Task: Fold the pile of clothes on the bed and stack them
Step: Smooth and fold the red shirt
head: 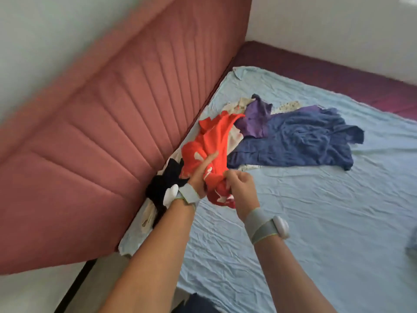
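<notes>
An orange-red garment with white marks (214, 136) is lifted off the pile near the headboard. My left hand (203, 170) grips its bunched cloth from underneath, thumb on top. My right hand (240, 184) pinches the lower edge of the same garment in curled fingers. Behind it lie a purple top (255, 120), a large blue garment (297, 141) spread flat, and a cream patterned piece (239, 103). A black garment (164, 184) lies crumpled against the headboard beside my left wrist.
The light blue sheet (316, 222) covers the bed, wrinkled, in front of and right of my hands. A pink padded headboard (101, 132) runs along the left. A bit of blue cloth (411, 245) shows at the right edge. The dark red mattress border (338, 73) runs along the far wall.
</notes>
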`<state>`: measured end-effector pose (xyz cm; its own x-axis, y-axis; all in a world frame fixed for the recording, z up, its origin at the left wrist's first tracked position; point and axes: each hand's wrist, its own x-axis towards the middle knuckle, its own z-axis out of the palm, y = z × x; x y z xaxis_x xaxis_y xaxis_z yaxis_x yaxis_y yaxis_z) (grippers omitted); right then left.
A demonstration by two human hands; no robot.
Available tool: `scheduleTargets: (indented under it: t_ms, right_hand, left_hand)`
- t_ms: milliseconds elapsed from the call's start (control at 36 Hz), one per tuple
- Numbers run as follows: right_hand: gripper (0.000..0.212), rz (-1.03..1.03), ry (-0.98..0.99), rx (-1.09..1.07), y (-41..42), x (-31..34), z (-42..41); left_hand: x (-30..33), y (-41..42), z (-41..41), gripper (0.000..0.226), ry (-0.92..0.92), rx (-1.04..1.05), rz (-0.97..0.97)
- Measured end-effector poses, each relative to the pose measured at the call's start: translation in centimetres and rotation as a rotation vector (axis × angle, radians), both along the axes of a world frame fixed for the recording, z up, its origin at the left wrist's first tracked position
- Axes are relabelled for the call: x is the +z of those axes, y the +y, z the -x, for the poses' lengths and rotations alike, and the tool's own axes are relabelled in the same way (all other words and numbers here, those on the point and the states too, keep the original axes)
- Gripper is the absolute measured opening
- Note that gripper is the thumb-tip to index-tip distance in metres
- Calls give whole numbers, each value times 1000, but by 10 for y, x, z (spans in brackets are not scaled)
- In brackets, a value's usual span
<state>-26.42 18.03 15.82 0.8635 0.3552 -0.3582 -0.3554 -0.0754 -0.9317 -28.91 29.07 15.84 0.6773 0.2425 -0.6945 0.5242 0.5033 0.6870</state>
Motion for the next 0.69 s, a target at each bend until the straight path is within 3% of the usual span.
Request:
scheduleTargets:
  t_ms: [83,194,250,306,417,500,639,695]
  right_hand:
    - [44,41,-102,9,-30,32,0]
    - [40,73,-182,40,-74,61,0]
    - [31,74,-176,75,-97,76,7]
    - [29,44,-150,126,-115,87,14]
    - [23,-42,-102,160,-147,103,27]
    - [23,18,-202,53,-168,99,21]
    - [18,82,-387,-3,-203,109,-1]
    - [24,63,-454,43,-216,120,-5]
  left_hand:
    - [39,-23,-5,25,63,-98,-169]
    - [81,-41,-4,40,223,-375,-1035]
    - [103,-57,0,39,196,-328,-1182]
    - [122,-70,2,41,43,-274,-1120]
    - [138,-100,4,72,-226,-39,-712]
    - [151,-119,14,41,-323,17,-531]
    - [195,-154,36,10,-476,11,-409]
    - [216,-172,46,15,-541,13,-380]
